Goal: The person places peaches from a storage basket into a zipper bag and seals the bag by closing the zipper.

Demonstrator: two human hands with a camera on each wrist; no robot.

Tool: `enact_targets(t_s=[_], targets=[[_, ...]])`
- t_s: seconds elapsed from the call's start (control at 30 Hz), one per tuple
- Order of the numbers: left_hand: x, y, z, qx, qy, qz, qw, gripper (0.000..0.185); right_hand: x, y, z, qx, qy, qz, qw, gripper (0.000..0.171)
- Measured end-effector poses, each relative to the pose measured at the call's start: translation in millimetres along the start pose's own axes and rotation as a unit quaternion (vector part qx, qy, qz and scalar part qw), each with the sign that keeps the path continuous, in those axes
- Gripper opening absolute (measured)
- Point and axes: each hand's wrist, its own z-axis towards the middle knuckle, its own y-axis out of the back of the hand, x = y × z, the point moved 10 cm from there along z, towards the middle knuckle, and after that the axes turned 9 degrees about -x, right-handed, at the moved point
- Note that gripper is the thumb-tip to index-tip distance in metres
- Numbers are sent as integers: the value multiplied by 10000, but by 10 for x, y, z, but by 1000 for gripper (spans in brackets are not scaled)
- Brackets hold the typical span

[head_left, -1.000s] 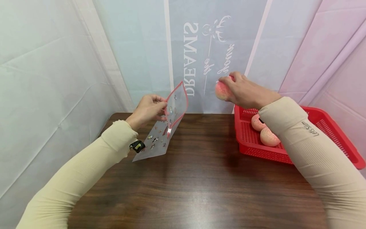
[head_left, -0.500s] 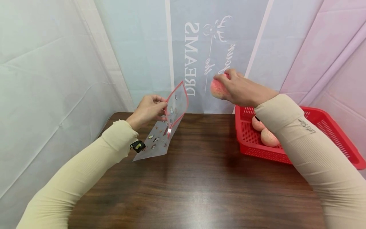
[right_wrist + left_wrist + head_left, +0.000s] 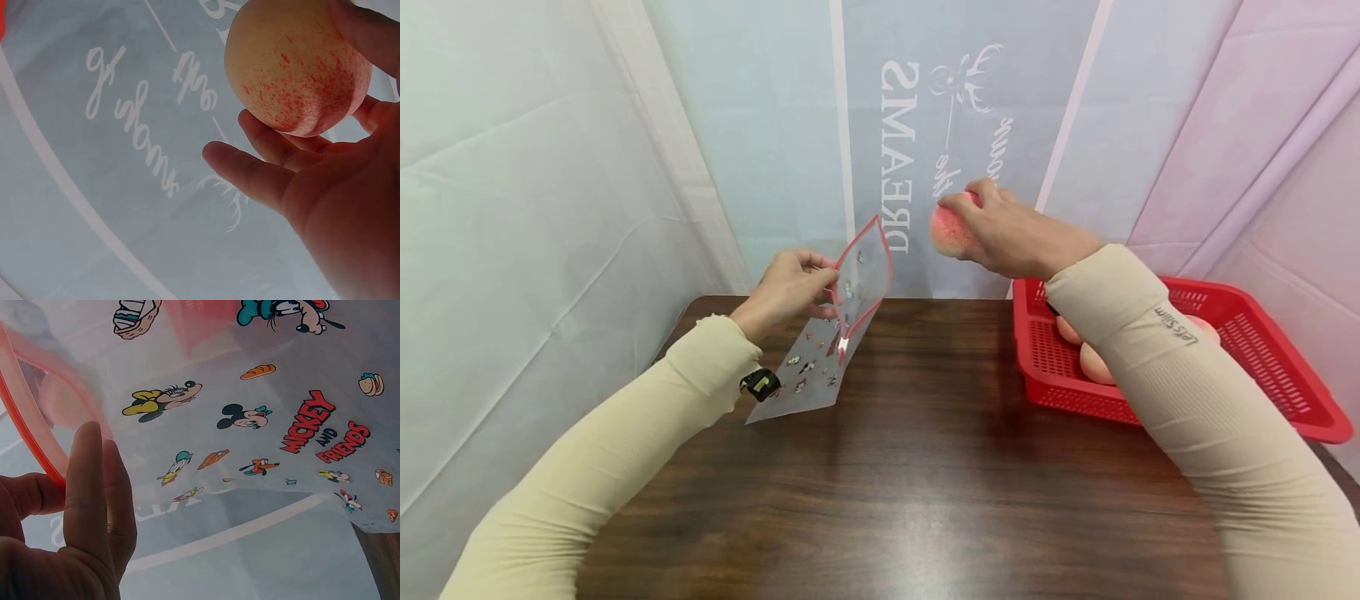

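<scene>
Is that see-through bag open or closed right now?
Open: the bag gapes at its red rim, one side held in the left hand.

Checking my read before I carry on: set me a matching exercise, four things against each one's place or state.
1. translucent cartoon-print plastic bag
2. round cream-and-red peach
3. red perforated plastic basket
4. brown wood-grain table

A. holds other peaches
B. under the basket
C. gripped in the right hand
D. pinched by the left hand, mouth open

Pairs: 1-D; 2-C; 3-A; 4-B
</scene>
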Motion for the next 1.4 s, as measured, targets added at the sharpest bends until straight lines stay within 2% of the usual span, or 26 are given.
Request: enact_targets(t_s=[0.27, 0.8, 0.97, 1.4], targets=[[-5, 30, 5, -55, 32, 102, 9999, 24, 71, 54, 58, -167, 135, -42, 9998, 64], [5, 16, 6, -54, 48, 30, 10000, 25, 179, 14, 131, 134, 47, -134, 9998, 66], [7, -18, 6, -13, 75, -47, 10000, 29, 220, 20, 143, 81, 105, -78, 9999, 67], [-16, -48, 14, -48, 23, 35, 10000, 21, 350, 46, 190, 67, 274, 4, 9996, 64]])
